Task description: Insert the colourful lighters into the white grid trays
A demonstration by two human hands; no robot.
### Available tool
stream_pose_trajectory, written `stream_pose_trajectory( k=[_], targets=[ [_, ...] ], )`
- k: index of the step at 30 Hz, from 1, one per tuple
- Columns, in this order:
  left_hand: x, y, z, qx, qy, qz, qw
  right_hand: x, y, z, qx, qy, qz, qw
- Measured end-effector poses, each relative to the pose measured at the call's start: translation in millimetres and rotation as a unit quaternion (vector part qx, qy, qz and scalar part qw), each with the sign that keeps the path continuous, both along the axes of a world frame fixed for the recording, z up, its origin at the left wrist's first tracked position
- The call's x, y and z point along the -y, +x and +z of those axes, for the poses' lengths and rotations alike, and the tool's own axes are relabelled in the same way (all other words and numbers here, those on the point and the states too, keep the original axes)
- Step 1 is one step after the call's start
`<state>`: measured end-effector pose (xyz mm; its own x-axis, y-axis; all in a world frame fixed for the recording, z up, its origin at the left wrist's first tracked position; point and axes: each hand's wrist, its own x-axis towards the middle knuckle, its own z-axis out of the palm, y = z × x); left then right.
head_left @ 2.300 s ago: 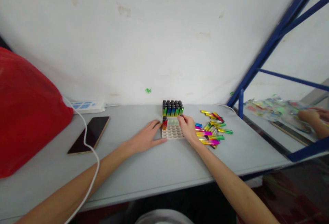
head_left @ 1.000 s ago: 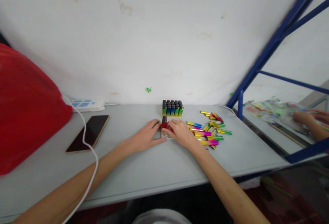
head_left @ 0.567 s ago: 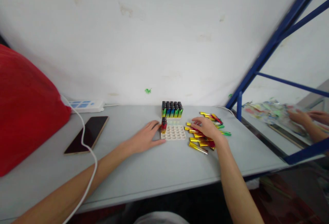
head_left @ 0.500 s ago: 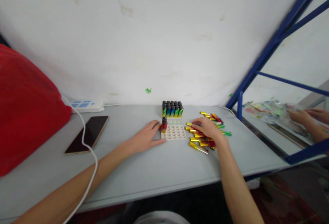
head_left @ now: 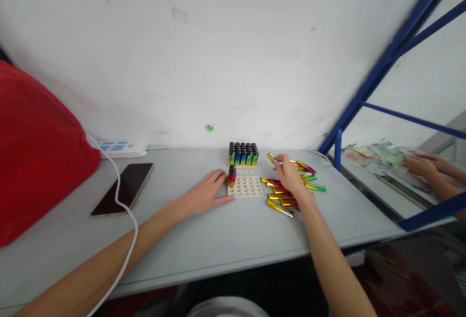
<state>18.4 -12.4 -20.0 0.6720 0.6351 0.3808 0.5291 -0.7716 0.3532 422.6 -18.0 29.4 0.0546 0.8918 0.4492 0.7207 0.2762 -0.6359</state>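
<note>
My left hand [head_left: 206,193] lies at the left end of a white tray [head_left: 251,191] with rows of round holes. Its thumb is along the front corner and its fingers at the back corner, holding the tray. A few red lighters [head_left: 232,177] with black tops stand upright in the tray's left column. Pinched in my right hand [head_left: 290,174] is a gold-ended lighter [head_left: 271,158], raised and tilted above the table, right of the tray. Under and around that hand lies a loose pile of lighters [head_left: 280,208] in gold, red and green.
Behind the tray stands a block of upright blue-green lighters [head_left: 243,154]. At left are a phone [head_left: 124,188], a white cable [head_left: 125,205], a power strip [head_left: 122,148] and a red bag [head_left: 40,152]. Blue frame bars [head_left: 349,108] rise at right; another person's hands [head_left: 422,164] are beyond.
My right hand has lifted off the pile, moving slightly back, with one lighter now in its fingers. My left hand and the tray stay in place.
</note>
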Motion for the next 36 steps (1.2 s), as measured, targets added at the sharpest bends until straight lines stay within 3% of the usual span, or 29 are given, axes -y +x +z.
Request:
stream_pose_trajectory(
  k=[5,10,16,18,21,26,36],
  targets=[
    [2,1,4.9,0.000,-0.005,-0.004,1.000,13,-32,16.8,-0.139,0.000,0.015,0.990],
    [3,1,7.3,0.001,-0.009,-0.011,1.000,21,-75,28.6,-0.322,-0.046,0.060,0.944],
    [3,1,4.5,0.004,-0.005,-0.008,1.000,33,-109,26.6,-0.385,-0.136,0.193,0.892],
    [2,1,2.9,0.003,-0.002,-0.006,1.000,36,-114,23.5,-0.379,-0.166,0.209,0.886],
    [1,1,1.8,0.006,-0.007,-0.005,1.000,37,-119,17.9,-0.333,-0.172,0.188,0.908],
    [2,4,2.6,0.018,-0.017,-0.010,1.000,35,-122,9.3,-0.197,-0.082,0.110,0.971],
    [2,3,2.0,0.015,-0.014,-0.003,1.000,33,-117,3.3,-0.144,-0.056,0.057,0.986]
  ],
)
